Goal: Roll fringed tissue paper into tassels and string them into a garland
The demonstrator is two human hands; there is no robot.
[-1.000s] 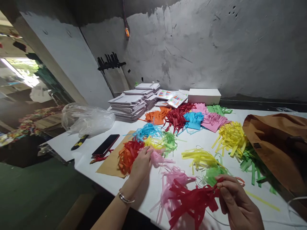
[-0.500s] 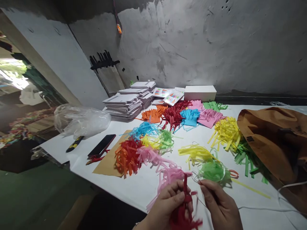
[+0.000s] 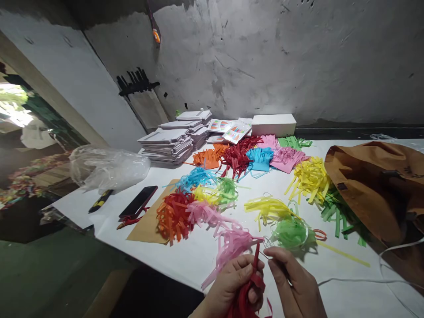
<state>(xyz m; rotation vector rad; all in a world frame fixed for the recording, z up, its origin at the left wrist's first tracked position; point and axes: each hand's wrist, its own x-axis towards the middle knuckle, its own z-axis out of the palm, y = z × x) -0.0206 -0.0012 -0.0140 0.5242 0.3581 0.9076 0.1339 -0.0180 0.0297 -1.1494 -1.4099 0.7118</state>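
My left hand (image 3: 232,278) is closed around a red paper tassel (image 3: 243,302), its narrow twisted end pointing up and its strips hanging below the fingers. Close beside it, my right hand (image 3: 294,280) pinches a thin strand (image 3: 263,255) that runs toward the tassel's twisted end. Whether this strand is wire or thread I cannot tell. Just beyond my hands lie a pink tassel (image 3: 232,243), a green tassel (image 3: 289,232) and a yellow tassel (image 3: 270,208), with thin looped string near their ends.
More coloured fringed paper (image 3: 236,157) lies farther back, before stacked white packets (image 3: 168,143) and a white box (image 3: 274,125). At left are a phone (image 3: 138,202), a cutter knife (image 3: 100,201) and a plastic bag (image 3: 109,165). A brown bag (image 3: 364,176) and white cord (image 3: 364,280) occupy the right.
My right hand has moved slightly left and closer to the red tassel's tip. The tassel's twisted end now stands more upright in my left hand. The view has shifted a little.
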